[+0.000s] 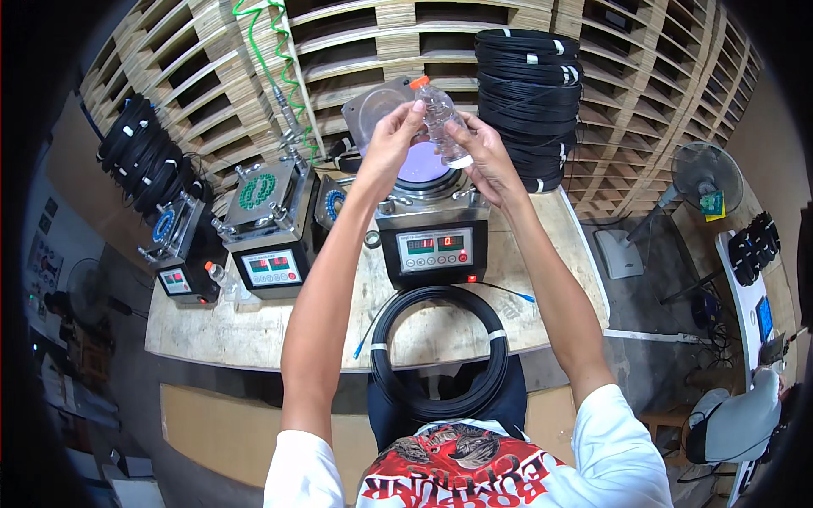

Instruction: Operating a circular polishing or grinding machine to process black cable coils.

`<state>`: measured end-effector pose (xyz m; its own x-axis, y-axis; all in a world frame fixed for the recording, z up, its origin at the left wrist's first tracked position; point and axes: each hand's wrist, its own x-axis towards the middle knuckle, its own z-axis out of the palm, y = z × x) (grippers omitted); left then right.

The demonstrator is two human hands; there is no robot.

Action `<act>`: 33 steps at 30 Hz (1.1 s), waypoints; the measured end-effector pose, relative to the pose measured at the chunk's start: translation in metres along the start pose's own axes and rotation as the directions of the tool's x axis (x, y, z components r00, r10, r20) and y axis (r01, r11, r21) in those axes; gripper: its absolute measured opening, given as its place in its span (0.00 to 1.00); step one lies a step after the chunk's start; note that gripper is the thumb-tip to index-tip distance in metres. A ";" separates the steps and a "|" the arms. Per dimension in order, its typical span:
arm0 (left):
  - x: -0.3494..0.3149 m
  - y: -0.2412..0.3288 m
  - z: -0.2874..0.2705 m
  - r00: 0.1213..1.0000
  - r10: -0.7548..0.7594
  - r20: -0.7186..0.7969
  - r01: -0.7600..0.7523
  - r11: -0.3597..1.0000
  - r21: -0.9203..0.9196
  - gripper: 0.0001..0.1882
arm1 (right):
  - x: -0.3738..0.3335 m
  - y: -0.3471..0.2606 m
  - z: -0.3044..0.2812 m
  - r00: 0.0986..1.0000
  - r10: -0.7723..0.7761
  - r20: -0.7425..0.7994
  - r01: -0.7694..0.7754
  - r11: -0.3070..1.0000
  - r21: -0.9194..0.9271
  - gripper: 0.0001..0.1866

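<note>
Both my hands are raised over the middle polishing machine [434, 247], a black box with a metal top and a lit panel. Between them is a clear plastic bottle [437, 114] with an orange cap, tilted so that its cap points up and to the left. My right hand [487, 161] is closed round the lower part of the bottle. My left hand [394, 144] pinches its left side below the cap. Under the bottle lies the machine's round purple pad [421, 162]. A coil of black cable [381, 372] with blue-tipped ends rests at the table's front edge and over my lap.
Two similar machines, one with a green ring fixture [257, 192], stand to the left. A second orange-capped bottle [222, 277] is beside them. Stacked black cable coils [529, 106] rise behind on the right. Wooden pallets [356, 46] form the back. A fan [707, 178] stands at right.
</note>
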<state>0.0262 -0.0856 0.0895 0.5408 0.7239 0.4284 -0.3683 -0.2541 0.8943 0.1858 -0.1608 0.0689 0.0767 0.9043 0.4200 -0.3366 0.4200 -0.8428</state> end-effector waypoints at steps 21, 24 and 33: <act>-0.137 -0.047 -0.115 0.596 0.402 -0.695 -0.169 0.909 0.381 0.24 | 0.017 0.052 -0.025 0.919 -0.395 -0.010 0.174 0.427 -0.887 0.12; -0.165 -0.075 -0.118 0.717 0.257 -0.648 0.095 0.885 0.456 0.26 | 0.025 0.053 -0.035 0.917 -0.394 -0.062 0.134 0.449 -0.883 0.12; -0.204 -0.177 -0.119 0.809 0.198 -0.553 0.251 0.734 0.631 0.26 | 0.016 0.056 -0.033 0.864 -0.492 -0.105 0.099 0.372 -0.923 0.11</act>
<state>-0.1092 -0.1118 -0.1718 -0.0538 0.8902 0.4525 0.3421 -0.4093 0.8458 0.1996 -0.1199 0.0173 0.3303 0.5832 0.7421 0.7489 0.3166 -0.5821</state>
